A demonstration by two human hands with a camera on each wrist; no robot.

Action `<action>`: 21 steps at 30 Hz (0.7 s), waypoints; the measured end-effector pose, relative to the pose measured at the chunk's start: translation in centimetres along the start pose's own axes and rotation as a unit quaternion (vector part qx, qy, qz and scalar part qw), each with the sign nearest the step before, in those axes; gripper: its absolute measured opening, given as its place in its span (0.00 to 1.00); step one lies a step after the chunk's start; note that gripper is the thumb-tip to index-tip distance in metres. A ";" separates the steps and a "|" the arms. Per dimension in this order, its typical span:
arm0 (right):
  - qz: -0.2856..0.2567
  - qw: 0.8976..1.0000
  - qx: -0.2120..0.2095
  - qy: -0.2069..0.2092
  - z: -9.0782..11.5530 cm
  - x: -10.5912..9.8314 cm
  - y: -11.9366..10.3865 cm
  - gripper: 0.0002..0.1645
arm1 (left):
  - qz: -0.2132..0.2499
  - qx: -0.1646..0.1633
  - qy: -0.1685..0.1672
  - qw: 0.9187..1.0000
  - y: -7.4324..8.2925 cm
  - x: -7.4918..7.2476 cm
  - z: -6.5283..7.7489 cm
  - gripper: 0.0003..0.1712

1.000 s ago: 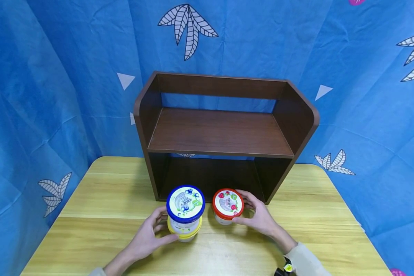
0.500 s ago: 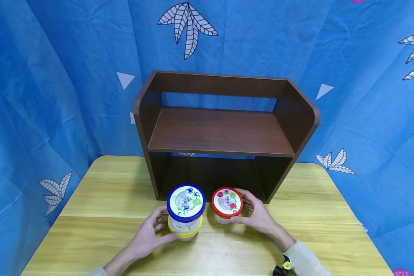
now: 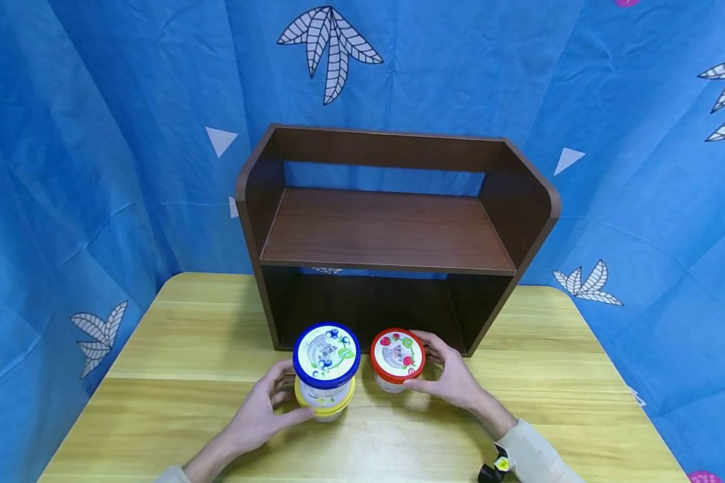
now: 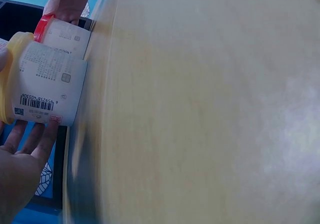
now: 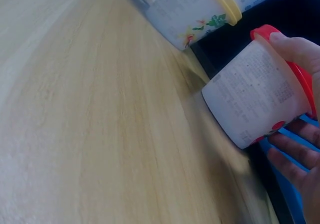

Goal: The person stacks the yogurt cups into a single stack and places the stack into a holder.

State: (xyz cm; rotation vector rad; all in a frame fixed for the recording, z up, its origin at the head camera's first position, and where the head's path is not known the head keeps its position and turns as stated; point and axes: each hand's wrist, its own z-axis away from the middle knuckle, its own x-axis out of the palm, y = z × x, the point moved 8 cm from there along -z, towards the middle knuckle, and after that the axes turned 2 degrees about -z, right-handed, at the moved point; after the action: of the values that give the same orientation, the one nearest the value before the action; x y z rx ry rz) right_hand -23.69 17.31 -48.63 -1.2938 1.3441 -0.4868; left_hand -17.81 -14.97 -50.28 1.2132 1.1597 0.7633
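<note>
My left hand [image 3: 256, 416] grips a yellow-lidded tub [image 3: 338, 406], thumb at the near side and fingers round the left. On top of that tub stands a blue-lidded tub [image 3: 327, 355] with blueberries on its lid. My right hand [image 3: 450, 379] holds a red-lidded tub [image 3: 398, 356] with strawberries on its lid, thumb in front and fingers behind. A small gap separates it from the stack. In the left wrist view the yellow-lidded tub [image 4: 50, 84] shows a barcode. The right wrist view shows the red-lidded tub [image 5: 255, 92] upright, its base close to the tabletop.
Behind the tubs a dark brown two-tier shelf [image 3: 387, 228] stands on the light wooden table [image 3: 187, 376]. Its lower compartment opens toward me. A blue patterned curtain [image 3: 97, 134] hangs behind and at both sides.
The right hand and the red-lidded tub have shifted very slightly left, toward the stack. The left hand and its two tubs look almost still.
</note>
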 end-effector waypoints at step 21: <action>0.005 1.000 -0.013 0.009 1.1 -1.5 -0.9 0.50 | -0.005 -0.027 0.005 1.000 -0.1 0.1 0.1 0.48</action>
State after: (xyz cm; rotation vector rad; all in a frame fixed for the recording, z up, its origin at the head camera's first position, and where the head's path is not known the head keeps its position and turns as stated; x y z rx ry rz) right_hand -22.68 18.73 -47.50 -1.3054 1.3752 -0.4767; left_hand -17.68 -14.93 -50.45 1.1591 1.1461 0.7894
